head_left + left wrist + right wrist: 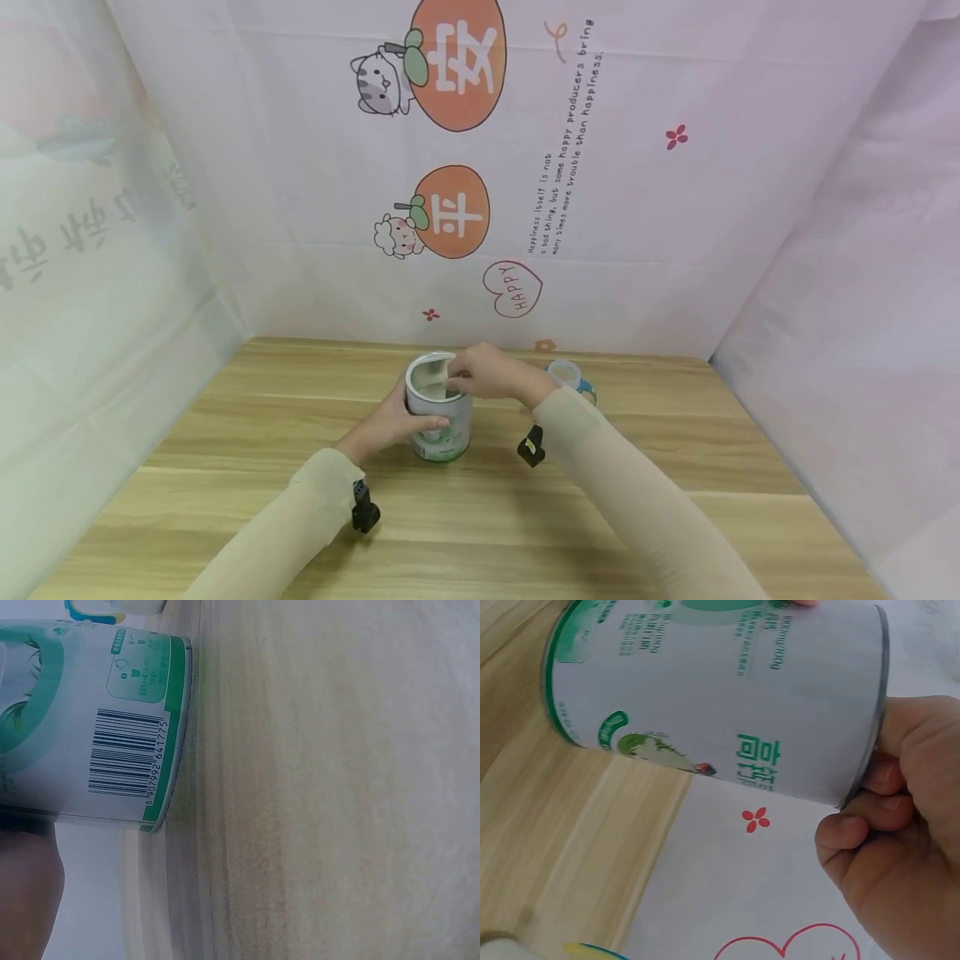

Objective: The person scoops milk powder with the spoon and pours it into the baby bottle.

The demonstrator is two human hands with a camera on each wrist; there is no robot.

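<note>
A milk powder tin (442,429), white with green print and a barcode, stands upright on the table with its mouth uncovered. My left hand (390,425) grips its left side, the thumb lying across the front. At the right edge of the mouth is my right hand (487,372), fingers curled and fingertips reaching just inside the rim. In the right wrist view, the right hand (900,825) has its curled fingers against the tin's metal rim. Whatever may be between its thumb and forefinger is hidden. A pale inside wall and base show within the tin.
Behind my right forearm stands a translucent cup (564,372) with a blue and yellow handle, partly covered by the arm. The wood-grain table (465,533) ends at printed cloth walls (600,308) behind and on both sides.
</note>
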